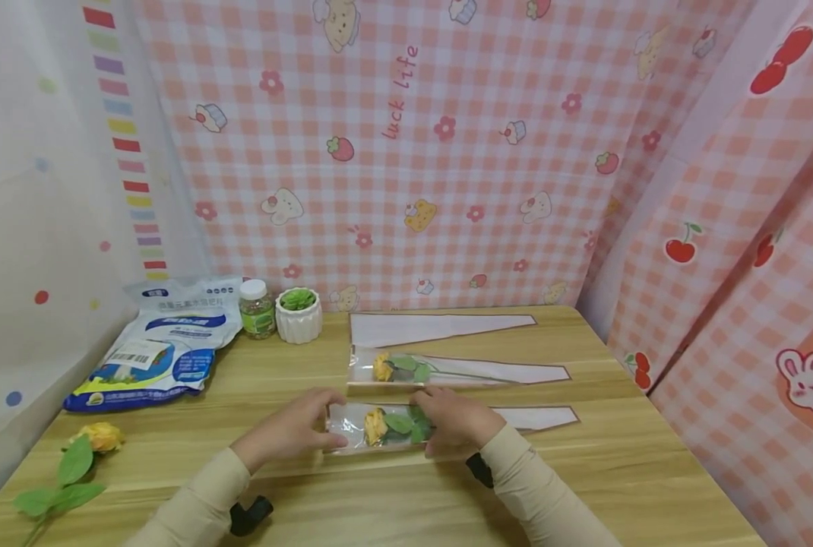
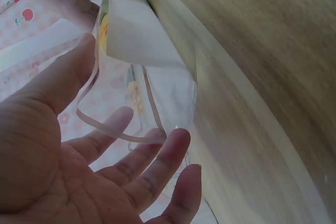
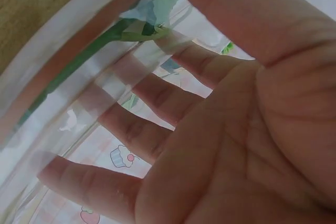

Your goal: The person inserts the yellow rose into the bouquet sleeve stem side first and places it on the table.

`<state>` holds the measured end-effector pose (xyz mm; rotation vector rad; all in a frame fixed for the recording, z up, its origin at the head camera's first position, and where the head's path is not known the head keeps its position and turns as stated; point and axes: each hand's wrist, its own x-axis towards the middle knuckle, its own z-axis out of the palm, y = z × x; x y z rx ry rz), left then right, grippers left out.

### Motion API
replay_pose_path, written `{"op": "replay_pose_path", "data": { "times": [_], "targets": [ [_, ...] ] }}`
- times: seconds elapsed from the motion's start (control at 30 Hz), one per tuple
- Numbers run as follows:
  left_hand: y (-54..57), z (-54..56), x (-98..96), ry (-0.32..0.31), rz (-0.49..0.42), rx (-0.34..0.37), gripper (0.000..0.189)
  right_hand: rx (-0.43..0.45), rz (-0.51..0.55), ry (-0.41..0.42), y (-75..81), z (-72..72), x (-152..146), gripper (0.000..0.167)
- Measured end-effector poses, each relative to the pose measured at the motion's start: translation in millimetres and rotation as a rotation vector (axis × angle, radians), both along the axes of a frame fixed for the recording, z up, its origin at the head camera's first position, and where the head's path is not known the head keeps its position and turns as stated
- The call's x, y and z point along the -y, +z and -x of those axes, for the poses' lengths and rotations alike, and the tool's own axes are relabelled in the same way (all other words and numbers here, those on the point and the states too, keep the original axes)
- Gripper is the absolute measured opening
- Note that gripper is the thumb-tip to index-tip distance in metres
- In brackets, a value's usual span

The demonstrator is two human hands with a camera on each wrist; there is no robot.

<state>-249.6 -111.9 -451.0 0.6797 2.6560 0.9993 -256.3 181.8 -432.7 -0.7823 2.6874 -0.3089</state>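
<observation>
A yellow artificial rose with green leaves lies in a clear, white-backed flower sleeve at the front of the table. Around the sleeve's middle, my right hand grips it across its width, thumb at the near edge and fingers at the far one. In the right wrist view, the green stem runs inside the plastic beside the fingers. At the wide end is my left hand, thumb and loosely spread fingers touching the edges. The left wrist view shows the sleeve's wide end between thumb and fingertips.
Behind lie another sleeve holding a yellow rose and a bare sleeve. A loose yellow rose lies at front left. A blue-white bag, a lidded jar and a potted succulent stand at back left.
</observation>
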Motion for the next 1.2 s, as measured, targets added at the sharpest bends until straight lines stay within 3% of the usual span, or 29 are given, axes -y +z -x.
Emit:
{"op": "replay_pose_path", "data": {
  "times": [0.4,0.63,0.77,0.9,1.07,1.2],
  "targets": [
    [-1.5,-1.8,2.3,0.005,-0.003,-0.014,0.062,-0.006,0.007,0.020,-1.6,1.6,0.0,0.076],
    [0.8,-4.1,1.1,0.038,0.005,-0.019,0.066,0.018,0.081,0.064,4.6,5.7,-4.7,0.079],
    [1.6,-6.5,1.2,0.028,0.007,-0.038,0.066,0.098,0.172,0.053,9.6,11.0,-10.4,0.079],
    [0.8,-6.9,0.6,0.024,0.014,-0.048,0.065,0.145,0.247,0.017,13.4,21.1,-20.2,0.067],
    [-1.1,-6.0,-3.2,0.025,0.046,-0.098,0.064,0.038,0.257,-0.072,25.5,42.3,-36.1,0.050],
    [-2.6,-6.2,-4.8,0.027,0.078,-0.122,0.062,-0.039,0.206,-0.130,35.4,75.2,-43.3,0.045]
  ]
}}
